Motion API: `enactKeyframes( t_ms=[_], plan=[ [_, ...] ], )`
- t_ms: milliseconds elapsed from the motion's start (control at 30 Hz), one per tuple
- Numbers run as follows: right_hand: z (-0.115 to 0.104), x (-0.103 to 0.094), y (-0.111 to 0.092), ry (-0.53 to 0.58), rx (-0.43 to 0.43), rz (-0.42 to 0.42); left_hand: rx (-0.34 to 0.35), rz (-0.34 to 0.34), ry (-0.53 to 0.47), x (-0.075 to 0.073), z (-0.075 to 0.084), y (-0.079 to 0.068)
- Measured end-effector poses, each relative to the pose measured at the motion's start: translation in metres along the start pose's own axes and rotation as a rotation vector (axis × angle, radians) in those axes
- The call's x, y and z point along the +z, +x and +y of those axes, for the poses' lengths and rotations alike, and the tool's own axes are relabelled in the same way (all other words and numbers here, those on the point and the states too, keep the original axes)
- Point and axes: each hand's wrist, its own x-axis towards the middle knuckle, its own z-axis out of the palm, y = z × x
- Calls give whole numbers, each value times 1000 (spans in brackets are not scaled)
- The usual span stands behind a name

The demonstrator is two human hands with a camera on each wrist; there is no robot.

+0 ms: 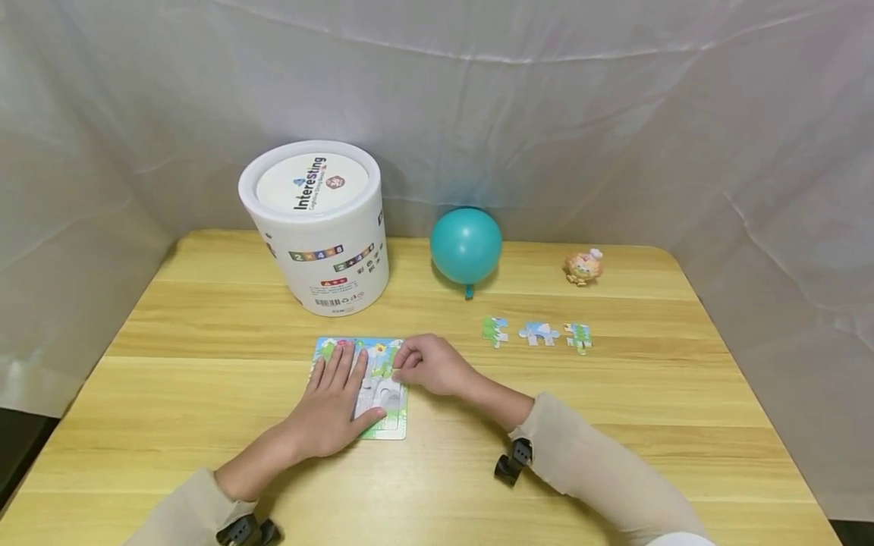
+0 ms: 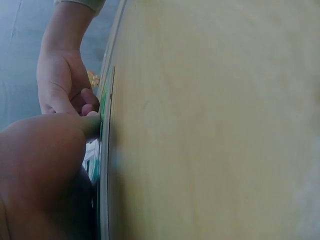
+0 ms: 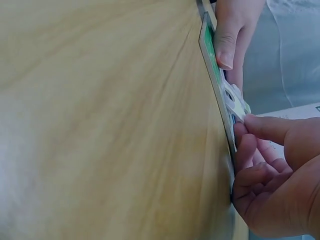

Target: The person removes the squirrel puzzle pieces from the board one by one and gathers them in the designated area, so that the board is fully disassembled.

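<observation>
The left hand lies flat, fingers spread, on a thin rectangular puzzle board printed green, blue and grey, which rests on the yellowish wood-grained tabletop; at the board's right side, the right hand's fingers pinch a pale, flat, tilted puzzle piece. Farther right lie three knobbed jigsaw pieces; behind are a glossy teal balloon and a smooth white cylindrical tub.
</observation>
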Motion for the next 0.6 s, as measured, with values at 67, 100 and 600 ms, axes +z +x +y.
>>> enactKeyframes(
  t_ms=[67,100,600],
  plan=[
    [2,-1,0,57,14,9,-2,-2,3,0,1,0],
    [3,-3,0,88,25,13,-2,0,4,0,0,0],
    [46,-91,-38,142,78,18,5,3,-8,0,0,0]
  ],
)
